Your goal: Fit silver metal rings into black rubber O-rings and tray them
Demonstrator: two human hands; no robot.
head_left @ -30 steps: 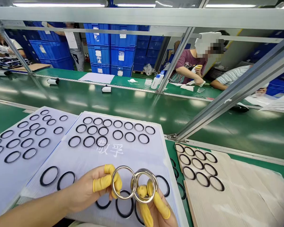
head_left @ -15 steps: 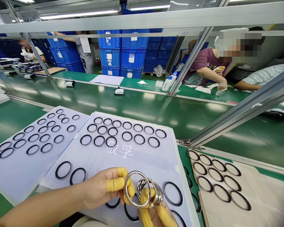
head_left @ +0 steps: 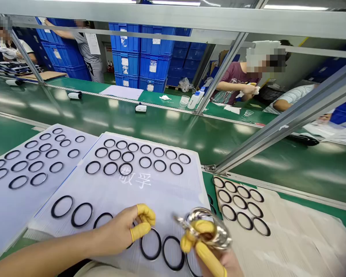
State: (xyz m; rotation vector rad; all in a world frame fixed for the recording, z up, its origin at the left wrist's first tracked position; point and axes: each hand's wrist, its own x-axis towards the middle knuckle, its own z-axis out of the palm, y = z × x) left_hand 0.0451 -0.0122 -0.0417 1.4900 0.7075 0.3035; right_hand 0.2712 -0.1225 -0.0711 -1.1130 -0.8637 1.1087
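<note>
My right hand point(head_left: 216, 256), with yellow finger cots, is closed on a bunch of silver metal rings point(head_left: 209, 227) at the bottom of the view, just past the right edge of the middle white sheet point(head_left: 150, 184). My left hand point(head_left: 123, 231), also in yellow cots, rests on that sheet with thumb and forefinger curled together. Its tips touch the rim of a black ring point(head_left: 150, 244) lying flat in the front row. I see nothing between those fingers. Rows of black rings point(head_left: 145, 161) lie further up the sheet.
A second white sheet of rings point(head_left: 31, 165) lies to the left and a pale board with rings point(head_left: 242, 207) to the right. A slanted metal strut point(head_left: 276, 129) crosses above the green conveyor point(head_left: 161, 127). Other people work beyond it, near stacked blue crates point(head_left: 150, 65).
The single silver ring has left my left hand. My hands have parted: the right moved right with the bunch of rings, the left dropped to the front row of black rings.
</note>
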